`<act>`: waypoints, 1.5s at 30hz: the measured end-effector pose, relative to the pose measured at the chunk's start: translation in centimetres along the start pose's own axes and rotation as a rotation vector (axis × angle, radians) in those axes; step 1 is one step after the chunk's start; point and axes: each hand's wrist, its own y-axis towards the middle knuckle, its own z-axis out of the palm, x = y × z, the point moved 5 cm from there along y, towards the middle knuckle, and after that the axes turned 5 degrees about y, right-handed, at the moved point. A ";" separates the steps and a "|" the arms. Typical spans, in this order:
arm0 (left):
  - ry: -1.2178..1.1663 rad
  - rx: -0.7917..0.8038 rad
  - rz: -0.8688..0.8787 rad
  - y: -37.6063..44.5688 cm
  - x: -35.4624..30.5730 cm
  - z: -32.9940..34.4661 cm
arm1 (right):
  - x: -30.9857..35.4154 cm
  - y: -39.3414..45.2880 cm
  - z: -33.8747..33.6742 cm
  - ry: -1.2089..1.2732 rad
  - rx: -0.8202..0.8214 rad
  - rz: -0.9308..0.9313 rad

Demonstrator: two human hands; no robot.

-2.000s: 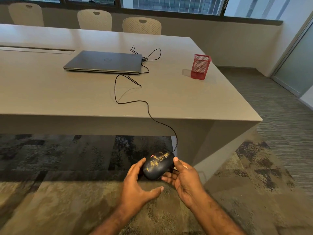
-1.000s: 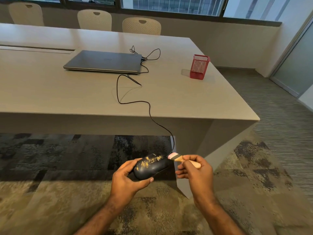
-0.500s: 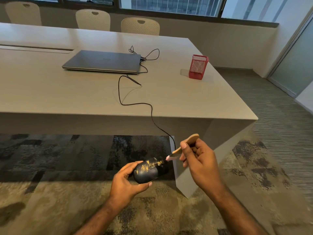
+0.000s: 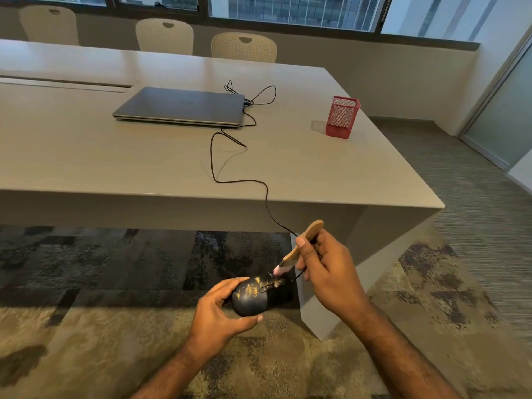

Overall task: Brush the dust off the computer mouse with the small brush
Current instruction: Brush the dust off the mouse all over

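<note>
Beige table (image 4: 86, 156), patterned carpet (image 4: 86, 326)

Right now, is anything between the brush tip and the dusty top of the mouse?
Nothing visible. The brush tip hangs just above the mouse; the cord leaves its front end, beside the bristles, not under them.

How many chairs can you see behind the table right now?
3: left chair at the far left, middle chair beside it, right chair behind the laptop. More may be hidden out of frame.
</note>
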 end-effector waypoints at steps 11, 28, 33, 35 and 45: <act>0.000 0.008 -0.017 0.1 0.0 0.2 | 0.0 0.3 -0.2 -0.029 0.011 0.032; -0.050 0.015 -0.028 0.2 0.0 0.5 | -0.6 0.5 -1.2 0.016 -0.116 0.045; -0.043 0.003 -0.031 0.5 0.1 0.3 | -1.0 0.5 -1.0 -0.020 -0.061 0.060; -0.046 0.008 -0.032 0.5 0.2 0.4 | -1.1 0.6 -0.8 -0.037 -0.058 0.069; -0.065 0.017 -0.026 0.7 -0.1 0.4 | -1.2 0.6 -0.7 -0.047 0.010 0.077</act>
